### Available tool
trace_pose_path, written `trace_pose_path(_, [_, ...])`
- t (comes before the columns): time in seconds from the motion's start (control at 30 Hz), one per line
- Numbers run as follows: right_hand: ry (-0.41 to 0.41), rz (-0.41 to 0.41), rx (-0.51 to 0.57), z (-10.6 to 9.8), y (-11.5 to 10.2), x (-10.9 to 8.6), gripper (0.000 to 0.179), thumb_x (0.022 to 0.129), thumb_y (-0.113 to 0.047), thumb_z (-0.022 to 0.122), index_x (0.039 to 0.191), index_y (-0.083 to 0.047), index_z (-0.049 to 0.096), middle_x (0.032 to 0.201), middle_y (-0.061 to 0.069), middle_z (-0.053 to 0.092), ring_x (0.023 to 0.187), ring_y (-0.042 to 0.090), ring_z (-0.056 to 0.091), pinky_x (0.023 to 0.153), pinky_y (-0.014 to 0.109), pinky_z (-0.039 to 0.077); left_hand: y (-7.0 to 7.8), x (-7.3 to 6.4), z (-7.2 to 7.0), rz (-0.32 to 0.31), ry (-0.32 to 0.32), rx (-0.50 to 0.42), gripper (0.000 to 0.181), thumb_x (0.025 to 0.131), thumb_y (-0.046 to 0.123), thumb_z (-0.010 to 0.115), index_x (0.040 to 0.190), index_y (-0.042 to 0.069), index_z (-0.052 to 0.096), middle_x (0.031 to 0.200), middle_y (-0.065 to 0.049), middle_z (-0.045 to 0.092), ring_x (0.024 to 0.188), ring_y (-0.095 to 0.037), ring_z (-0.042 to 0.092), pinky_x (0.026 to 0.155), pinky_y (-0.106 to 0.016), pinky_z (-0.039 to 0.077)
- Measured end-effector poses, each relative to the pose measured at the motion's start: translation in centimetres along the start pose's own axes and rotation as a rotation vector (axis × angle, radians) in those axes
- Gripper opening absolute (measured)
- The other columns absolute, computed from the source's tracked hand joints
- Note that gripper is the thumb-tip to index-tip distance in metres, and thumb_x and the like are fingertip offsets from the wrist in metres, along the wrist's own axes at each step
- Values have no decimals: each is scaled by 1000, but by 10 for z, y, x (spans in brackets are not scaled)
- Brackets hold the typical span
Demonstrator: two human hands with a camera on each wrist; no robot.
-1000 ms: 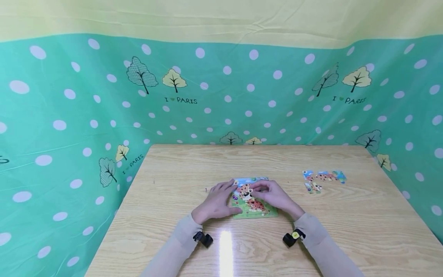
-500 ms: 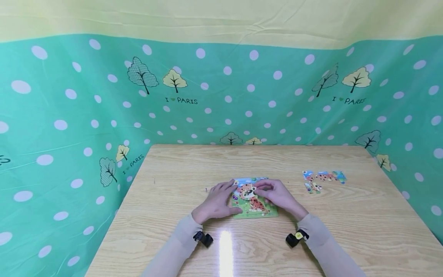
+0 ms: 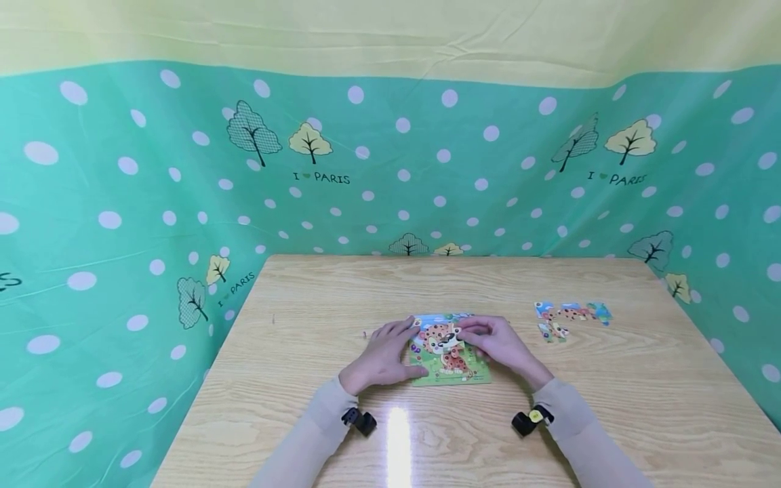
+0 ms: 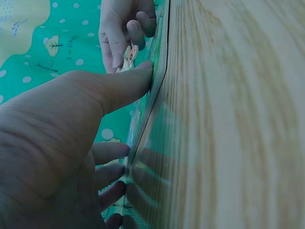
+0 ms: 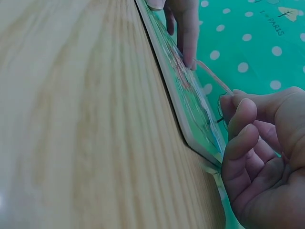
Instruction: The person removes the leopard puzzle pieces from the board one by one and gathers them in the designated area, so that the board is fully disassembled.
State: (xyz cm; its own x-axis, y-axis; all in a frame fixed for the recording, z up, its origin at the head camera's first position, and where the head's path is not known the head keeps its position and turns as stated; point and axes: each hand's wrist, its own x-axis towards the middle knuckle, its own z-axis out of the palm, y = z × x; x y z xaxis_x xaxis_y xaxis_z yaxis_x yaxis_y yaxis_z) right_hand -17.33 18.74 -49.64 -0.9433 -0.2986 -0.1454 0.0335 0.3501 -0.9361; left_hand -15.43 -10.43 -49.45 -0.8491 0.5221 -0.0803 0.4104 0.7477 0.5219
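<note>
**Your puzzle piece pokes out left of your right hand**

Your right hand (image 3: pixel 502 347) pinches the puzzle piece (image 3: pixel 449 338) by its right edge, with finger and thumb together. The piece is over the picture board (image 3: pixel 436 377), near the middle of the frame. In the right wrist view it looks thin and slanted, going up and left from your fingertips. You can't tell which way is its long side. Your left hand (image 3: pixel 382 355) has its fingers spread at the board's left side. Your right hand is nearer the loose pieces (image 3: pixel 570 314), right of center on the surface (image 3: pixel 317 291).
</note>
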Motion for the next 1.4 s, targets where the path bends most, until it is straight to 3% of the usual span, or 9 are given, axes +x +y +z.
trace_pose_path(0.4, [24,4,-2,-14,9,-6,41,100,-21,75,135,0,69,107,14,80,57,9,55,50,23,50,1,-1,0,5,0,-3,94,92,56,76,165,11,39,178,-9,26,161,-37,28,131,-62,21])
trace_pose_path(0.7, [51,20,-26,-22,11,-10,40,102,-22,73,134,1,69,92,5,76,57,10,56,49,23,50,3,-2,-2,2,0,-4,94,92,56,76,165,11,39,178,-9,26,161,-37,28,132,-62,21])
trace_pose_path(1.2, [81,16,-51,-42,20,-24,43,104,-25,71,136,3,68,85,8,72,57,10,56,48,23,47,0,-1,1,6,8,-6,93,92,57,76,165,12,40,178,-8,26,161,-36,28,131,-61,23])
trace_pose_path(1.4, [83,23,-50,-52,23,-29,45,104,-25,71,137,4,67,75,8,66,57,10,56,48,24,48,0,-1,2,5,7,-10,93,92,57,76,165,12,40,178,-8,26,161,-36,28,131,-61,22])
